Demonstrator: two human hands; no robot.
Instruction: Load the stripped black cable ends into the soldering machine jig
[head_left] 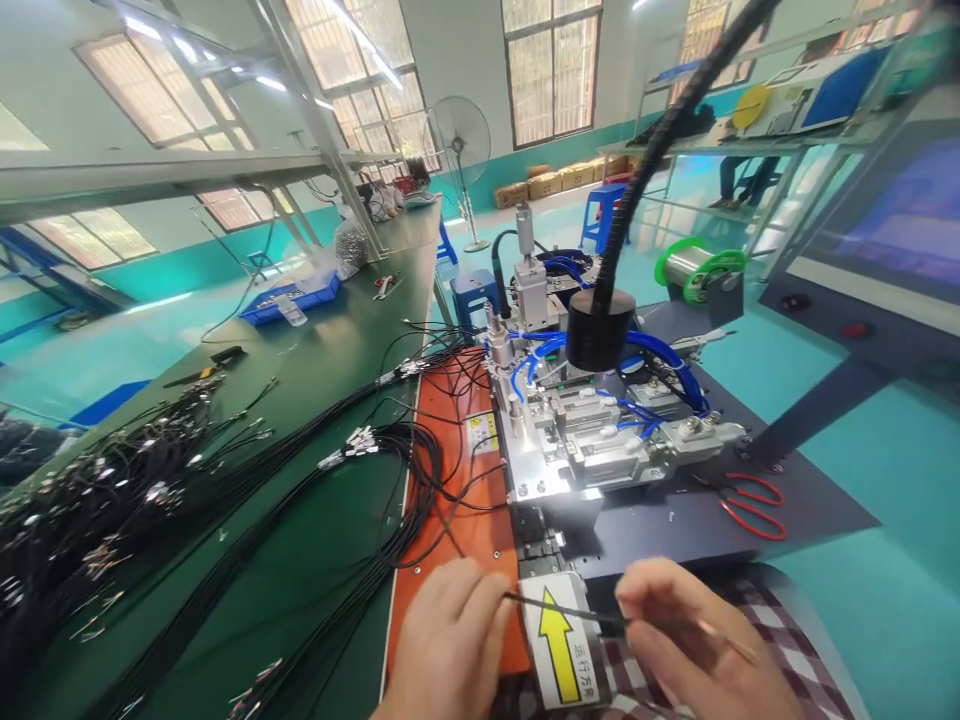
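A thin black cable [559,606] runs between my two hands in front of the machine. My left hand [454,635] is closed, pinching it between thumb and fingers over the orange panel [480,540]. The thumb and fingers of my right hand [694,635] curl around the cable's other end, where a thicker dark part shows and a thin, lighter strand lies across the fingers; its details are blurred. Below the cable is a white label with a yellow arrow [556,640]. Beyond my hands stands the metal machine [592,440] with blue air tubes.
Black cable bundles [300,480] spread over the green table [337,630] at left and onto the orange panel. Red-handled pliers [754,505] lie on the dark machine base. A black lamp head [600,330] hangs above the machine. A screen console [885,250] stands right; a green-rimmed wire spool [694,265] behind.
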